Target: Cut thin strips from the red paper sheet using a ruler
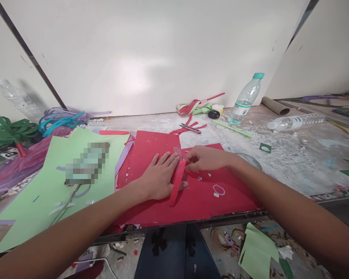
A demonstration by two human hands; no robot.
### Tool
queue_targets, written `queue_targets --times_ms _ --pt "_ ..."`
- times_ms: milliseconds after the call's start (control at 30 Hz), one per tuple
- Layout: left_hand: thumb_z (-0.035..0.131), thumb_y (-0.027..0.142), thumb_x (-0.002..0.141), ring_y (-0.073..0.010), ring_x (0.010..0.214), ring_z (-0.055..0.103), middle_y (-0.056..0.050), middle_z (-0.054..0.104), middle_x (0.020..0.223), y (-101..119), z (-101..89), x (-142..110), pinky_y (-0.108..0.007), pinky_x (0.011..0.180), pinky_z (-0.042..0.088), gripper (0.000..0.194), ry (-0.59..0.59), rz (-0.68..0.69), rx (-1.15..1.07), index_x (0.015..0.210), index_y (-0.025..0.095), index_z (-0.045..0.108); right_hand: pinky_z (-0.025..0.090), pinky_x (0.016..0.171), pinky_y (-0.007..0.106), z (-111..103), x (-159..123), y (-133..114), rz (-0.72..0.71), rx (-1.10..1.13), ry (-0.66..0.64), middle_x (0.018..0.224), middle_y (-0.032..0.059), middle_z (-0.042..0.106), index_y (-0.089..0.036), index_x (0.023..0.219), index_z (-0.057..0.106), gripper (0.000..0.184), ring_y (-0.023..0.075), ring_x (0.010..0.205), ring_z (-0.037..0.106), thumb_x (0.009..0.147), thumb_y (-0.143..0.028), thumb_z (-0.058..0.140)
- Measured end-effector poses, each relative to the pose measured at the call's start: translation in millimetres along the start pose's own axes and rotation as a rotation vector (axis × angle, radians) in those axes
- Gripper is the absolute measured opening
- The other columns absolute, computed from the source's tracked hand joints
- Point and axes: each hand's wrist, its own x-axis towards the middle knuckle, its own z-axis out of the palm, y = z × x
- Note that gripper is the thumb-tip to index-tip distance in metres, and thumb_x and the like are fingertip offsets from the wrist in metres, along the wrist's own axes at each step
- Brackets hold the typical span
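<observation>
Sheets of red paper (157, 145) lie at the middle of the worktable's front edge. My left hand (161, 176) rests flat on them, fingers stretched out, its thumb passing under a narrow red paper strip (178, 184). My right hand (196, 158) is closed in a pinch at the strip's upper end, close to my left fingertips. A small translucent piece (177, 151) lies by those fingertips; I cannot make out what it is. A pale purple paper ring (219, 190) and several small white scraps lie on the red paper to the right.
Light green paper (104, 155) with a blurred-out device on it covers the left. Behind are a small knife or scissors (191, 128), curled paper strips (193, 107) and an upright bottle (244, 102). Another bottle (296, 122) and a cardboard tube (275, 105) lie at right.
</observation>
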Motion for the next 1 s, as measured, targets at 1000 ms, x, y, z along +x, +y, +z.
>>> queue_targets --times_ms 1000 --pt "0.060 0.078 0.066 -0.0291 0.104 0.046 -0.008 0.051 0.112 -12.4 -13.6 11.7 -0.043 0.094 0.038 0.071 0.165 0.117 -0.019 0.110 0.022 0.060 0.037 0.052 0.025 -0.8 5.0 14.4 -0.006 0.047 0.030 0.064 0.0003 0.062 -0.017 0.067 0.060 0.012 0.0121 0.056 0.052 0.073 -0.020 0.050"
